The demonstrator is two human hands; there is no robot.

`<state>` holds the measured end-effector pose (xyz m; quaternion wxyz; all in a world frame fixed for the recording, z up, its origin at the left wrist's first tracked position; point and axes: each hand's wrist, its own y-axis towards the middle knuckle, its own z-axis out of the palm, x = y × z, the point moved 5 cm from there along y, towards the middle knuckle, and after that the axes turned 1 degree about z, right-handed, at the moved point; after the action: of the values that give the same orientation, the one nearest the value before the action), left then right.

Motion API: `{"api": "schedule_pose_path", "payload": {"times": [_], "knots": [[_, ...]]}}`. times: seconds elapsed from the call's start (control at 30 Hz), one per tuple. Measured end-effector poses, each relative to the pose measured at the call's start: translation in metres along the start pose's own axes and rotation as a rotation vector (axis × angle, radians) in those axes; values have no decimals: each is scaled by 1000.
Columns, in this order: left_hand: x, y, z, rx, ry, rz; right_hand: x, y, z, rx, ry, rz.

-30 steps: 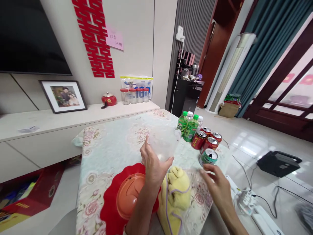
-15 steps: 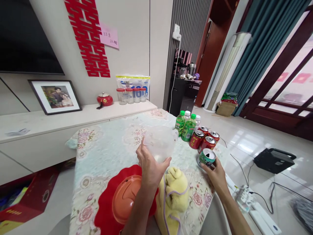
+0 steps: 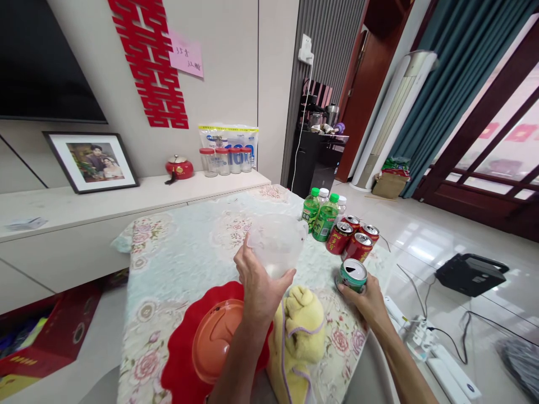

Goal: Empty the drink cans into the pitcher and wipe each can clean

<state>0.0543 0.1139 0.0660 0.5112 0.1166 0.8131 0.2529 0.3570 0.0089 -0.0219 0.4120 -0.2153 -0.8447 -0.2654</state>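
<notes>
My left hand (image 3: pixel 261 275) is wrapped round the near side of a translucent white plastic container (image 3: pixel 278 241), which seems to have a small handle at its right. At the right edge of the table, my right hand (image 3: pixel 365 294) grips an opened green drink can (image 3: pixel 352 275) by its side, thumb in front. Just beyond that can stand several opened red drink cans (image 3: pixel 339 238) and green-capped bottles (image 3: pixel 326 221). Beneath my left forearm lies a red scalloped dish (image 3: pixel 181 348) with an orange centre. Between my arms is a crumpled yellow towel (image 3: pixel 305 325) with purple edging.
A floral tablecloth (image 3: pixel 181 247) covers the table. Behind it, a white cabinet (image 3: pixel 160 193) bears a framed photo (image 3: pixel 95 161), a red pot (image 3: pixel 179 167) and several red-lidded jars (image 3: pixel 223 163). Power strips (image 3: pixel 452 373), cables and a black box (image 3: pixel 471 274) lie on the floor at right.
My right hand has shifted the green can slightly left and toward me, and its top faces me a little more. The left hand keeps its hold on the container.
</notes>
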Motion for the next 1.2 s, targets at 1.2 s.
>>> {"api": "schedule_pose_path", "payload": {"times": [1.2], "knots": [[3, -8, 10, 38, -34, -63, 222, 63, -9, 134, -132, -342]]}}
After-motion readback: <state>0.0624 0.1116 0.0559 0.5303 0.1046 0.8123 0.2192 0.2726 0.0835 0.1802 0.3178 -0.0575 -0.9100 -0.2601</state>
